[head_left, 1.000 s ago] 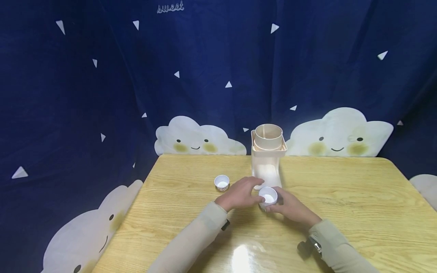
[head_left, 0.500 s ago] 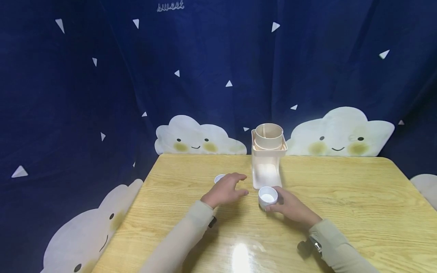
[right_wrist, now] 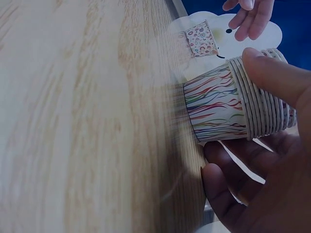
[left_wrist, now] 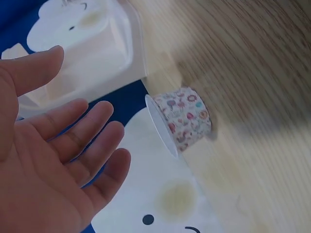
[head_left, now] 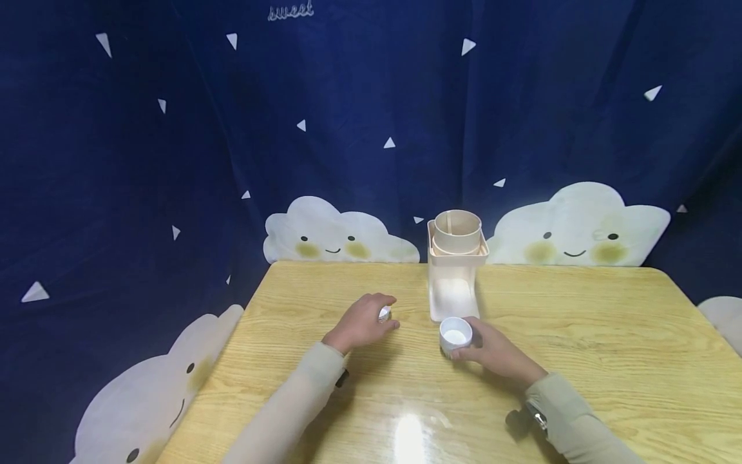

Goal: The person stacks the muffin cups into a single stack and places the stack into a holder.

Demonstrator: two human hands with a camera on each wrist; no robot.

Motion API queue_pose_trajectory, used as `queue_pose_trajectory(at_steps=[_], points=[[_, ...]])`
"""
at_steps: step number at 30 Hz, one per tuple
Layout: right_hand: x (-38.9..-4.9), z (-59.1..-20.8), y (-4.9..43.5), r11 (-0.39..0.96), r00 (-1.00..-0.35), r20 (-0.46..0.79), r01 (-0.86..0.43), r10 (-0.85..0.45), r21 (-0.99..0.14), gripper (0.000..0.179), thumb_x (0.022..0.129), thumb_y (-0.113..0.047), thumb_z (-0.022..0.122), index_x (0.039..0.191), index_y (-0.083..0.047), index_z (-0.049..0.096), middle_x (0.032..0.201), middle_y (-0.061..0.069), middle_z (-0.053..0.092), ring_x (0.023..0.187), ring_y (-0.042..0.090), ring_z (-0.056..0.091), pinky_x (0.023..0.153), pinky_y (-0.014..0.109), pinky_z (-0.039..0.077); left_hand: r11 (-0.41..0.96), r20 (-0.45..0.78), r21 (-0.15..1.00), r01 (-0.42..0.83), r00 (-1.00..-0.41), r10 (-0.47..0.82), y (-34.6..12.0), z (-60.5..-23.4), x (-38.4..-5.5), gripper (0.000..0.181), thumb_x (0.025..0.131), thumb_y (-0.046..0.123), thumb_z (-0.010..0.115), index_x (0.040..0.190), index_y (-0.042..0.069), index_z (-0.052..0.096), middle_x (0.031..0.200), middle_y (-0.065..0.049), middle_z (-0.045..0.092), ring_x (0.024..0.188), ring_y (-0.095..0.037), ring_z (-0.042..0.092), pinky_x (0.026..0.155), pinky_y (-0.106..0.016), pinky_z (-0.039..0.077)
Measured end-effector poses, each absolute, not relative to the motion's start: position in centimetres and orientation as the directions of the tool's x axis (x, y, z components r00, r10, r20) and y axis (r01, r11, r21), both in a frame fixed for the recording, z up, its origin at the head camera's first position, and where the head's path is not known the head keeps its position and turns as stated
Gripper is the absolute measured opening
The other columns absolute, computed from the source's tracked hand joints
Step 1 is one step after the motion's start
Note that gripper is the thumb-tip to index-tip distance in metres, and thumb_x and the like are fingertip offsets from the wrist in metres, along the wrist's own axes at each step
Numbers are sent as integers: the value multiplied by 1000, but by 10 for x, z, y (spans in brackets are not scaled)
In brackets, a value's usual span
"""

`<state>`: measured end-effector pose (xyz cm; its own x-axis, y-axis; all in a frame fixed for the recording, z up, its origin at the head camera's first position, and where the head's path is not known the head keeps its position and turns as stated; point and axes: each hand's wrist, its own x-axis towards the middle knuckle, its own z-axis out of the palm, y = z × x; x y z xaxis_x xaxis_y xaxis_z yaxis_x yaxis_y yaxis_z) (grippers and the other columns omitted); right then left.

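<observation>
My right hand (head_left: 498, 351) grips a stack of nested paper cups (right_wrist: 216, 104), thumb on one side and fingers round the other. The outermost cup has wavy coloured stripes, and several rims show in a row. In the head view the white inside of the top cup faces up. My left hand (head_left: 362, 322) is spread with relaxed fingers over a single small paper cup (left_wrist: 182, 116) with a floral print. A gap shows between fingers and cup in the left wrist view. From the head, the hand hides most of that cup, which stands on the table.
Just beyond the stack stands a cream-coloured holder (head_left: 453, 296) with a round open tube (head_left: 457, 233) on top. The wooden table (head_left: 580, 335) ends at a dark blue curtain (head_left: 371, 77) printed with clouds and triangles.
My left hand has let go of the stack and moved left to the single cup, now partly covering it. The right hand keeps its grip on the stack in the same place.
</observation>
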<state>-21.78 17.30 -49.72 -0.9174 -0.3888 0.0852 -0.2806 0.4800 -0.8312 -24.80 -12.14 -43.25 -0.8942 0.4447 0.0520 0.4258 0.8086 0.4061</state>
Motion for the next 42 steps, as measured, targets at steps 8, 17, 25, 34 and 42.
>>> queue_pose_trajectory(at_steps=[8, 17, 25, 34, 42], points=[[-217, -498, 172, 496, -922, 76, -272, -380, -824, 62, 81, -26, 80, 132, -2, 55, 116, 8, 67, 116, 29, 59, 106, 57, 41, 809, 117, 414, 417, -906, 407, -135, -438, -255, 52, 88, 28, 71, 132, 4, 61, 131, -12, 65, 120, -34, 57, 96, -50, 48], [-217, -497, 173, 482, -920, 79, -273, -383, -832, 61, 81, -27, 80, 132, -3, 55, 116, 7, 67, 115, 28, 59, 105, 52, 42, 834, 89, 444, 329, -942, 324, -149, -448, -267, 64, 83, 34, 77, 137, 5, 56, 139, -14, 60, 126, -36, 52, 104, -51, 44], [-217, -496, 171, 490, -922, 80, -273, -379, -828, 63, 80, -28, 81, 132, -3, 55, 117, 8, 67, 117, 31, 59, 105, 55, 42, 860, 58, 412, 301, -950, 305, -156, -456, -274, 77, 81, 42, 80, 141, 2, 52, 140, -17, 58, 126, -37, 52, 107, -50, 44], [-217, -497, 169, 490, -924, 71, -263, -375, -831, 62, 81, -27, 80, 132, -3, 55, 117, 8, 67, 117, 30, 59, 105, 53, 42, 854, 2, 453, 255, -958, 285, -158, -462, -278, 81, 81, 42, 79, 144, 2, 47, 142, -19, 56, 129, -39, 50, 109, -51, 42], [-217, -498, 171, 487, -925, 75, -264, -373, -832, 61, 81, -27, 80, 131, -3, 55, 116, 9, 67, 117, 31, 59, 104, 51, 41, 837, -17, 495, 233, -961, 277, -157, -468, -282, 82, 82, 43, 79, 145, 2, 47, 144, -19, 54, 132, -40, 48, 111, -52, 41]])
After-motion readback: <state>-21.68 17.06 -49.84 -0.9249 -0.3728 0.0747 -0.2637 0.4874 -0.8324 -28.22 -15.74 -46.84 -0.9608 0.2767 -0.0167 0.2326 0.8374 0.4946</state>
